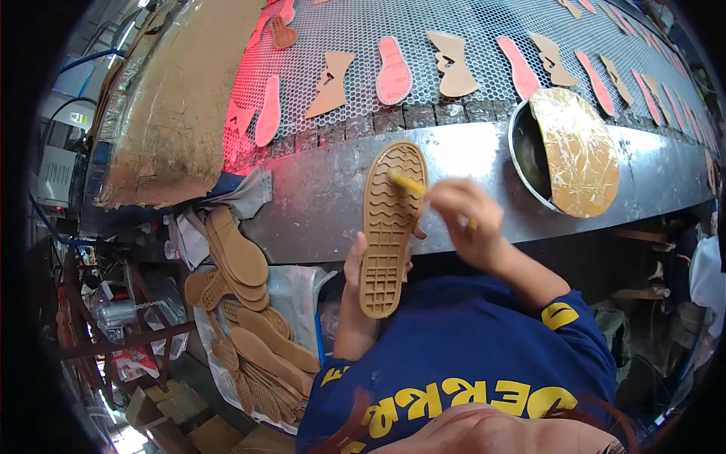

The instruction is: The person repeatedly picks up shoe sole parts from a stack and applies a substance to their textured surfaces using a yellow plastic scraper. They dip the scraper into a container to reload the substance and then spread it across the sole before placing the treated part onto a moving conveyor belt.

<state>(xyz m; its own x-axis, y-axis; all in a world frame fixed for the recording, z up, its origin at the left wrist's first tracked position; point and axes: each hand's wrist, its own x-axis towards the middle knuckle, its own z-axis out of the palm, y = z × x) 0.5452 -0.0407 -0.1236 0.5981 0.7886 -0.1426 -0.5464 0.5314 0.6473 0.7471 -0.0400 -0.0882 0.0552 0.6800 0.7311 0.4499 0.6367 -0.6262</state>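
Observation:
My left hand [353,261] is closed around the lower half of a tan shoe sole [382,265], fingers behind it and thumb at its left edge. The sole is tilted upright over the front of a metal table. Wavy ridges cover its upper part and a square grid its lower part, facing me. In my right hand [473,219], the fingers are wrapped round a yellow-handled brush [408,184]. Its pale tip lies over the wavy part; whether it presses on the surface I cannot tell.
A round metal pan [522,163], partly covered by a tan board [576,155], stands on the metal table [318,181]. Behind runs a mesh conveyor [484,23] with pink insoles [394,72] and tan cut pieces [454,69]. More soles [240,250] are piled at left, below a cardboard sheet [174,98].

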